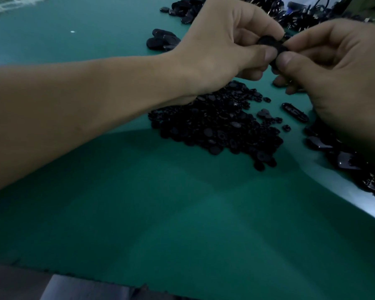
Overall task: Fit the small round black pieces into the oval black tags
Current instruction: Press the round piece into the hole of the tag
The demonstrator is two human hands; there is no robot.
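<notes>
1. the held tag (271,47), an oval black piece, is up in the air between both hands, above the far edge of the pile of round pieces (221,126); most of it is hidden by fingers.
2. the left hand (225,40) comes in from the left on a bare forearm; its thumb and curled fingers pinch the left end of the held tag.
3. the right hand (333,68) pinches the other end with thumb and forefinger, its other fingers curled below; whether it also holds a round piece cannot be told.
4. the pile of round pieces lies on the green mat (139,213), directly under the hands, with a few strays scattered at its right edge.
5. a loose tag (294,112) lies flat on the mat just right of those strays, near the right hand's wrist.
6. a dark heap of parts (344,161) runs along the right edge, partly under the right forearm.
7. a small cluster of tags (162,40) sits beyond the left wrist; a bigger heap (188,9) lies further back, beside tangled black cables (312,11).
8. a white speck (73,31) lies on the far left of the mat.
</notes>
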